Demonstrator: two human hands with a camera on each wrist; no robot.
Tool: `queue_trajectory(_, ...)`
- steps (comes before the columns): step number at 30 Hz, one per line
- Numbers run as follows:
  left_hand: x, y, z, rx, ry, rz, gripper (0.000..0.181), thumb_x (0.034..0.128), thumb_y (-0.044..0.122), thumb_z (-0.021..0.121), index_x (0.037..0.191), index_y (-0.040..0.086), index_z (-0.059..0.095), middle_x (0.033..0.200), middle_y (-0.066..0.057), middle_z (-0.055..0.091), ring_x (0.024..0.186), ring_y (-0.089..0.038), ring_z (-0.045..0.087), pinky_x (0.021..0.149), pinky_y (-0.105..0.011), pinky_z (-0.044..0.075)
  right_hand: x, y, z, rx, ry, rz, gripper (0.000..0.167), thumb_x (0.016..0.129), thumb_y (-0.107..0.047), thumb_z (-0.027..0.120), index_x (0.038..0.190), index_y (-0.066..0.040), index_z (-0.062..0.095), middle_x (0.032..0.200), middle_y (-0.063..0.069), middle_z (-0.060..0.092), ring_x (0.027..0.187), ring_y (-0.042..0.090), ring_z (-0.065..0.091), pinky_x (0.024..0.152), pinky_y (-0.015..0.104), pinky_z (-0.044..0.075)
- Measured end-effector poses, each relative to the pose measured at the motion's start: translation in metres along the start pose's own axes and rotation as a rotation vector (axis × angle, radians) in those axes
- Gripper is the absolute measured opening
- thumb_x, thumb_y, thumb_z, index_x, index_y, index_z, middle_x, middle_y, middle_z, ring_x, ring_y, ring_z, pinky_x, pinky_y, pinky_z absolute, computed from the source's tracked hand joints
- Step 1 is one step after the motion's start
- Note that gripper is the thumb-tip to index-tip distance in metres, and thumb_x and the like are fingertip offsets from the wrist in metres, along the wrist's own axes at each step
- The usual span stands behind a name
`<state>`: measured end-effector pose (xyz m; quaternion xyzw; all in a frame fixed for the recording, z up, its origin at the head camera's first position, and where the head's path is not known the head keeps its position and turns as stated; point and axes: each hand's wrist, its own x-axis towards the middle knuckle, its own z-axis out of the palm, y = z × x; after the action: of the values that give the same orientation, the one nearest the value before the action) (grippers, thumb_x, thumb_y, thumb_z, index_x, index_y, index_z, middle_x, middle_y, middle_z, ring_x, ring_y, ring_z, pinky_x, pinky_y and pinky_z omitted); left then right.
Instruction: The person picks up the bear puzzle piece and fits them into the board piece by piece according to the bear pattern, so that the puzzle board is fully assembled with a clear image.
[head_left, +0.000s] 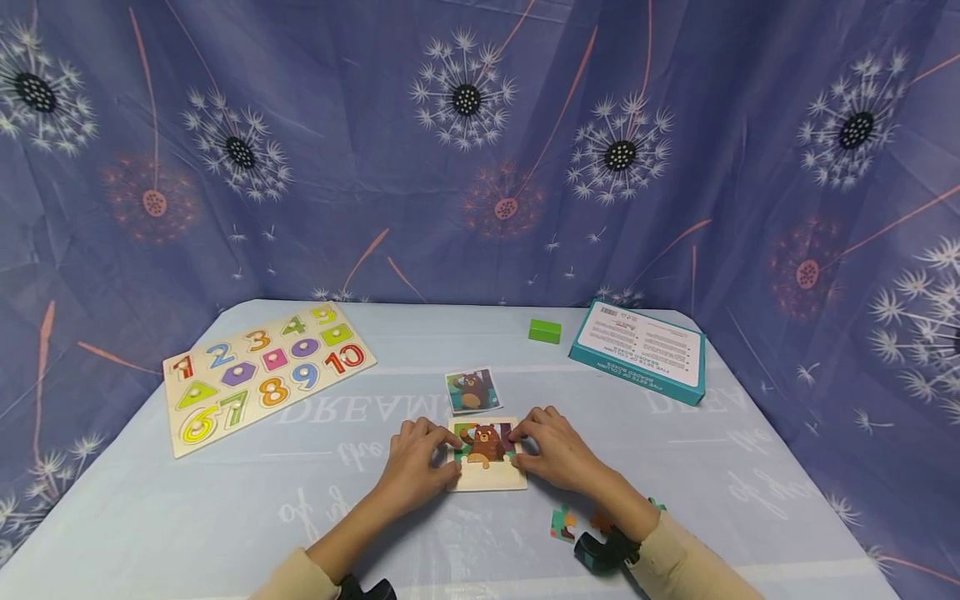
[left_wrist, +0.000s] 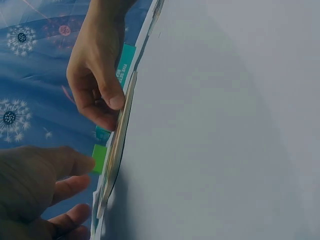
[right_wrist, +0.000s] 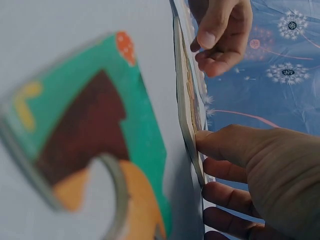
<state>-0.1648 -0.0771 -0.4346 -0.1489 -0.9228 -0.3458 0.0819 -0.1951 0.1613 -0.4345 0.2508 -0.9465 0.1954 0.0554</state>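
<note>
Bear's face (head_left: 486,432), head view only

Card (head_left: 473,392) behind puzzle (head_left: 487,478), number board (head_left: 257,367) left, box (head_left: 640,352) right

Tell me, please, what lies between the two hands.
In the head view, the puzzle board lies between the left hand and the right hand.

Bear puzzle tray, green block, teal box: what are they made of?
Bear puzzle tray: likely wood or fibreboard, matte, judging by its bare cream-coloured surface.
Green block: painted wood or plastic, can't tell; faces look smooth and evenly coloured.
Teal box: probably printed cardboard, from its crisp edges and white text panel; finish unclear.
</note>
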Motion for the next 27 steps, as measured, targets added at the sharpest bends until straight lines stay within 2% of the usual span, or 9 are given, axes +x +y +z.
queue_trajectory(10,-0.008,-0.009,-0.005,-0.016,-0.039,-0.013,0.023,0.0691,0.018,0.073,0.091,0.018,0.068,0.090,0.001,0.054,0.087,-0.012,0.038,0.078,-0.032,0.028,-0.001,0.000,0.000,0.008,-0.006,0.000,0.023,0.075,-0.028,0.076,0.094,-0.017,0.069,0.094,-0.005,0.058,0.088,0.011,0.044,0.082,0.037,0.039)
queue_trajectory(18,-0.011,-0.013,-0.006,0.000,-0.060,0.009,0.024,0.0705,0.019,0.074,0.094,0.018,0.067,0.093,0.002,0.055,0.088,-0.011,0.038,0.079,-0.032,0.028,-0.001,0.000,0.000,0.026,-0.016,0.006,0.024,0.075,-0.027,0.076,0.095,-0.016,0.069,0.096,-0.004,0.058,0.091,0.012,0.046,0.085,0.039,0.040)
queue_trajectory(27,-0.011,-0.014,-0.005,0.014,-0.058,0.021,0.025,0.0709,0.019,0.074,0.095,0.017,0.067,0.094,0.002,0.054,0.089,-0.012,0.039,0.080,-0.033,0.028,-0.001,0.001,0.000,0.023,-0.012,0.002,0.024,0.075,-0.027,0.075,0.095,-0.016,0.069,0.096,-0.004,0.058,0.091,0.012,0.046,0.085,0.039,0.040)
